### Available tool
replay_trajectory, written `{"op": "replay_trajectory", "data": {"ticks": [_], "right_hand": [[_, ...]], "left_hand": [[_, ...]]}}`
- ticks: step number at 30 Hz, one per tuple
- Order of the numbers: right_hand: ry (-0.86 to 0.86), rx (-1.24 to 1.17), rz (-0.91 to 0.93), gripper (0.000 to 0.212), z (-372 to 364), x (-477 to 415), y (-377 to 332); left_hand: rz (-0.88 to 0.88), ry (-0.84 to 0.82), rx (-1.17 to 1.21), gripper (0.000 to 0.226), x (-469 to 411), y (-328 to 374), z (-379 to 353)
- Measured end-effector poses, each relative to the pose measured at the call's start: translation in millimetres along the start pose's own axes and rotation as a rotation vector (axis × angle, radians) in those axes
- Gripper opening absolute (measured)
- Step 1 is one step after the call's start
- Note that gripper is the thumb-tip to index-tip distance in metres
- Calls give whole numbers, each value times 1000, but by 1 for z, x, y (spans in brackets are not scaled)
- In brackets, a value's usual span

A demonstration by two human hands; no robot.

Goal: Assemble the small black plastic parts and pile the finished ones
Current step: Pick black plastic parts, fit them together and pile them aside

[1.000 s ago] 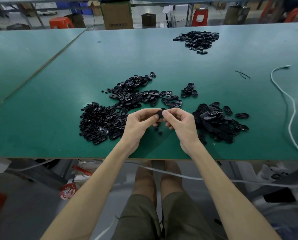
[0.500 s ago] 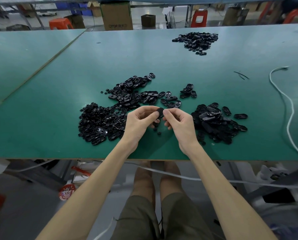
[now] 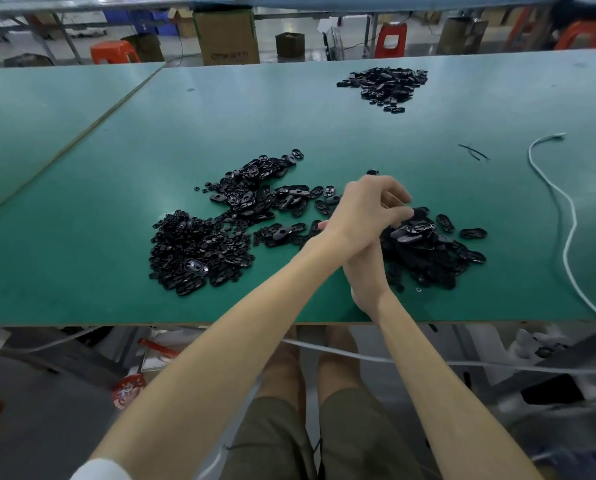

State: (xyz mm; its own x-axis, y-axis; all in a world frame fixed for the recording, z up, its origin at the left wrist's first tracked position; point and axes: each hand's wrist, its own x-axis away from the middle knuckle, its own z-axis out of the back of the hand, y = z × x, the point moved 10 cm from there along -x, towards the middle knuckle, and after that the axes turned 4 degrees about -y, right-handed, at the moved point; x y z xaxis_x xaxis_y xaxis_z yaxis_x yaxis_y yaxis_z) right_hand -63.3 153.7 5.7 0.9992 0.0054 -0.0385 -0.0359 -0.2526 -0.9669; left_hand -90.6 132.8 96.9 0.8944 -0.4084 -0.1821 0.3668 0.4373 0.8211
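Note:
My left hand (image 3: 369, 209) reaches across over my right hand, its fingers stretched rightward above the edge of the right pile of black parts (image 3: 435, 251). I see nothing held in those fingers. Only the wrist and heel of my right hand (image 3: 364, 271) show; the left hand hides its fingers. A pile of small black pieces (image 3: 192, 251) lies at the left. Oval black shells (image 3: 255, 188) spread across the middle. Another black pile (image 3: 386, 83) sits far back on the green table (image 3: 289, 126).
A white cable (image 3: 566, 216) curves along the table's right side, and another runs under the front edge. Thin black strips (image 3: 473, 152) lie at the right. Boxes and red stools stand beyond the far edge. My knees are below the near edge.
Both hands pinched one black part together near the front middle. Now the left hand has swung right and forward over the right hand, toward the right pile; the part is out of sight.

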Motion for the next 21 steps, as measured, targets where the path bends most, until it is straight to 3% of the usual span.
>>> {"op": "replay_trajectory", "data": {"ticks": [2, 3, 4, 5, 7, 10, 16, 21], "right_hand": [[-5, -46, 13, 33, 1, 2, 0], [13, 14, -32, 24, 4, 3, 5], [55, 68, -53, 18, 8, 1, 8], [111, 162, -28, 28, 13, -1, 8], [92, 200, 27, 36, 10, -4, 4], [68, 241, 91, 32, 5, -5, -2], [85, 242, 85, 24, 9, -7, 3], [88, 229, 80, 24, 8, -6, 1]], "left_hand": [[6, -48, -57, 20, -1, -2, -11], [6, -44, -68, 18, 0, -4, -12], [8, -11, -70, 16, 2, -7, -8], [17, 42, -66, 15, 5, -12, -1], [54, 161, -75, 16, 11, -25, 22], [127, 277, -206, 17, 24, -50, 59], [373, 194, -658, 31, 47, -113, 91], [351, 241, -693, 22, 59, -125, 98]]}}
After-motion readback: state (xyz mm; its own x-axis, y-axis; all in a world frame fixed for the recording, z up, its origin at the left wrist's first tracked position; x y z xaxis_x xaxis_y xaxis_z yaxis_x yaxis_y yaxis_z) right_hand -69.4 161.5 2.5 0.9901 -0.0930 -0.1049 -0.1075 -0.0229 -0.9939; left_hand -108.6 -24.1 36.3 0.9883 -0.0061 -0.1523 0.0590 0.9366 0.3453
